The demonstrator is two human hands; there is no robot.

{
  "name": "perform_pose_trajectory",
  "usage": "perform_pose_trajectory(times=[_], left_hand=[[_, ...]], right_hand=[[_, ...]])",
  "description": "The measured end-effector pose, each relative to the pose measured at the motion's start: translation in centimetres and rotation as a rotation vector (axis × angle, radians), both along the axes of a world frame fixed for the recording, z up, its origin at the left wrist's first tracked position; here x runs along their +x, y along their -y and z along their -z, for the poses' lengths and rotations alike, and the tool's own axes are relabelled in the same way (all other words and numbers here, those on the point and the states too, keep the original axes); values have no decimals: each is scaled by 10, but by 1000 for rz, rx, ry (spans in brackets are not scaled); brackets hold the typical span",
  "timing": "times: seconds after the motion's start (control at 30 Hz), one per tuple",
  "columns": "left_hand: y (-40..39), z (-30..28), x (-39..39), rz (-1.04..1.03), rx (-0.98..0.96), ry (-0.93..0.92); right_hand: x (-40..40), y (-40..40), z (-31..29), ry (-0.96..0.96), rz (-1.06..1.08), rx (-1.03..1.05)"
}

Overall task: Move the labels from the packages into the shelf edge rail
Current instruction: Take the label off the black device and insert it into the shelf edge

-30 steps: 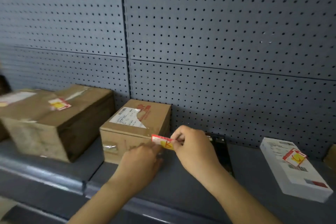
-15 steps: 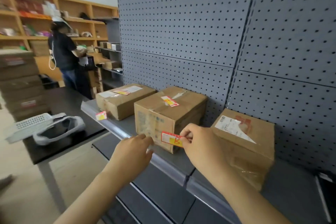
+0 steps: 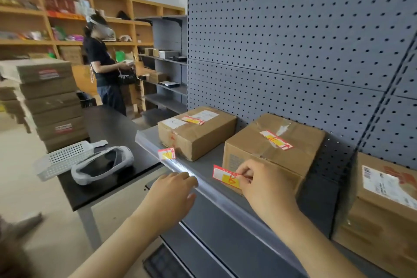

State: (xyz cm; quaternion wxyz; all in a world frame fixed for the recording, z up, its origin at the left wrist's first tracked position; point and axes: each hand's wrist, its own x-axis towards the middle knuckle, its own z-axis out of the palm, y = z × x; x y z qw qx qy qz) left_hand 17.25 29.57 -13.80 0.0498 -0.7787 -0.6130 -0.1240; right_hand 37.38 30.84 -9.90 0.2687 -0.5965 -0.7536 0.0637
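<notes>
The step in hand looks like carrying 1 label to the rail. The right hand (image 3: 266,184) pinches a small red-bordered white paper label with a yellow patch (image 3: 226,176) by its right end, between thumb and fingertips; the label sticks out to the left of those fingers, just above the clear plastic edge rail of the grey metal shelf (image 3: 216,195) and in front of the middle brown cardboard box (image 3: 270,156). The mark on its yellow patch, in red pen, may be a "B", though I cannot be sure. The left hand (image 3: 173,194) lies loosely spread, holding nothing, its fingertips touching the rail to the left of the label.

Next, I judge, the label's lower edge must be tipped down and slid into the rail's groove below the right fingers, the left hand steadying or opening the lip.

Farther left along the rail, 1 matching label (image 3: 166,153) already sits, marked with what looks like an "A". 2 similar labels remain on box tops: 1 on the middle box (image 3: 276,140), 1 on the far left cardboard box (image 3: 193,120). Printed shipping labels are too blurred to read.
</notes>
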Motion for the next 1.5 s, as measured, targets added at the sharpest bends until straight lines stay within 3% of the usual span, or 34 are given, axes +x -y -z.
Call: perform_pose_trajectory(times=[0.37, 0.57, 0.7, 1.07, 1.33, 1.5], left_hand=[[-89, 1, -6, 215, 21, 27], [-117, 14, -15, 346, -40, 2], [-125, 18, -16, 470, -53, -2], [-119, 51, 11, 696, -122, -218], [-121, 58, 16, 717, -84, -159], [-124, 63, 13, 726, -178, -44]], right_hand=[[-18, -34, 2, 20, 61, -64], [-35, -26, 9, 119, 263, -74], [-49, -13, 15, 73, 428, -91], [-58, 21, 33, 100, 667, -113], [-47, 15, 55, 93, 682, -145], [-40, 11, 61, 79, 658, -141]])
